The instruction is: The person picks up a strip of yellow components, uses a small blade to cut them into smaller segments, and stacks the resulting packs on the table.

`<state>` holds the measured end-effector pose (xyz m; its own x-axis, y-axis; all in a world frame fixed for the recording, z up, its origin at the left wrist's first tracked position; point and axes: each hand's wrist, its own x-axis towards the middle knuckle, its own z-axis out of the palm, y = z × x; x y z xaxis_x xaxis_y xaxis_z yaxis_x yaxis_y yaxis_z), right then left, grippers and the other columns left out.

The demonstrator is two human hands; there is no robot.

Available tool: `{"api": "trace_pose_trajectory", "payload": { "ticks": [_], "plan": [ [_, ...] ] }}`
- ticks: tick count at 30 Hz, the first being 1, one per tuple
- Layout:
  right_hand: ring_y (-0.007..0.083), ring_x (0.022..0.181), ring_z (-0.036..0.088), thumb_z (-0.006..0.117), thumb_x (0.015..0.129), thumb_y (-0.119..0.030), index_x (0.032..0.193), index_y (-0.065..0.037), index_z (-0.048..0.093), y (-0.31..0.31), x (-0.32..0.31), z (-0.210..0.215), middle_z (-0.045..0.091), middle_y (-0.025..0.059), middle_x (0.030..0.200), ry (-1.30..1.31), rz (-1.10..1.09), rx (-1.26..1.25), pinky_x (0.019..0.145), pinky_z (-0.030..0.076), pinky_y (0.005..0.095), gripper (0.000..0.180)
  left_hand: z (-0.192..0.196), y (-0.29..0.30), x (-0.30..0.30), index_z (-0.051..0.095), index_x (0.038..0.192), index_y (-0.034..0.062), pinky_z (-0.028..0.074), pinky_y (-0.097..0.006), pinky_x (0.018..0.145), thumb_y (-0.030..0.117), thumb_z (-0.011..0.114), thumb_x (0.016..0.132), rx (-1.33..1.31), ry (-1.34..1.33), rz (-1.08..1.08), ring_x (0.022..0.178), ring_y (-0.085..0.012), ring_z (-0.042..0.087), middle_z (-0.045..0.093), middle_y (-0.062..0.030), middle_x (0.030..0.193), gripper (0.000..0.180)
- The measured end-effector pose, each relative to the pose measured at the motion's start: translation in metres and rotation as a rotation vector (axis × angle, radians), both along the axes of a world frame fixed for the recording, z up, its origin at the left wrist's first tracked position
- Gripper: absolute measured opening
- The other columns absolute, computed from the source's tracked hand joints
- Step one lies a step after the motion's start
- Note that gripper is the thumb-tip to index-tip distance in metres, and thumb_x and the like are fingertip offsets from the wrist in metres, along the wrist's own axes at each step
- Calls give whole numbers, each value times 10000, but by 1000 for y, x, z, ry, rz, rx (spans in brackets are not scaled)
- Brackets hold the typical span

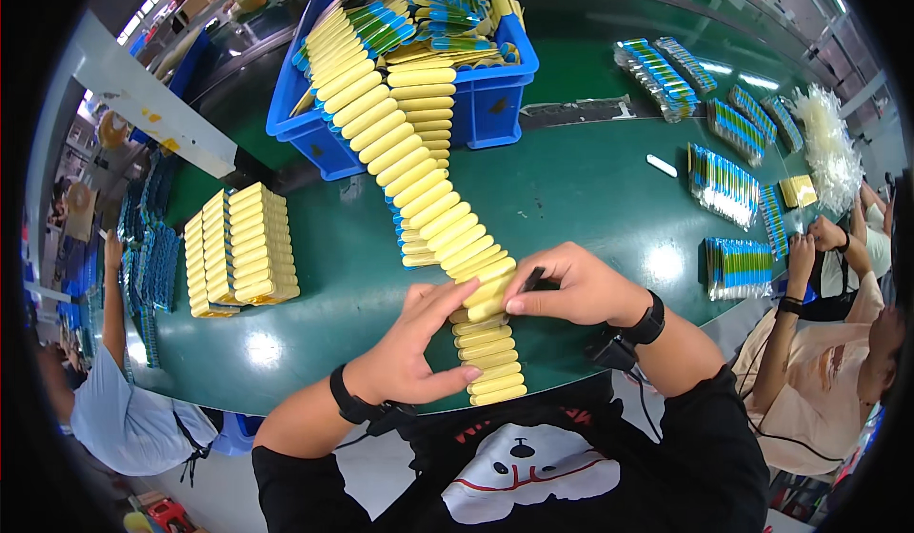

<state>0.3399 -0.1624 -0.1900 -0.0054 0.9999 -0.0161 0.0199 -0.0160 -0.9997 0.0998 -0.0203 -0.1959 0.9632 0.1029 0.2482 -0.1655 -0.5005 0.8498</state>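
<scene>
A long strip of yellow, round-ended flat pieces (419, 179) runs down from a blue crate (495, 105) to the table edge in front of me. My left hand (407, 343) lies at the strip's left side, thumb and fingers spread, their tips touching it. My right hand (569, 287) is closed on a small dark tool (533, 279), its thumb tip at the strip's right edge; the tool's kind is not clear. Between my hands the upper strip overlaps a lower row of yellow pieces (490, 362). Blue backing shows along the strip's left side.
Stacked yellow pieces (262, 247) stand on the green table (352, 343) at left. Several clear-wrapped blue-green bundles (724, 186), a white stick (661, 166) and a heap of clear wrappers (826, 138) lie at right. People work on both sides; a metal post (157, 105) rises at left.
</scene>
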Motion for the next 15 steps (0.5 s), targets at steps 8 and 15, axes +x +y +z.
{"api": "trace_pose_trajectory", "payload": {
  "ticks": [8,15],
  "plan": [
    [135,880,683,742,917,-142,1006,-28,749,-7,-3,3,741,86,980,63,350,-51,808,525,284,145,-13,-8,6,236,1561,-50,259,-395,1171,142,703,882,-502,-34,61,1415,-280,376,418,-191,1481,846],
    [263,960,646,769,872,-170,961,-65,759,-4,-10,3,701,127,1051,-110,75,347,822,495,344,138,-2,-5,-2,288,1537,-71,294,-402,1154,81,655,884,-331,-65,-14,1413,-293,390,406,-228,1504,764]
  ]
}}
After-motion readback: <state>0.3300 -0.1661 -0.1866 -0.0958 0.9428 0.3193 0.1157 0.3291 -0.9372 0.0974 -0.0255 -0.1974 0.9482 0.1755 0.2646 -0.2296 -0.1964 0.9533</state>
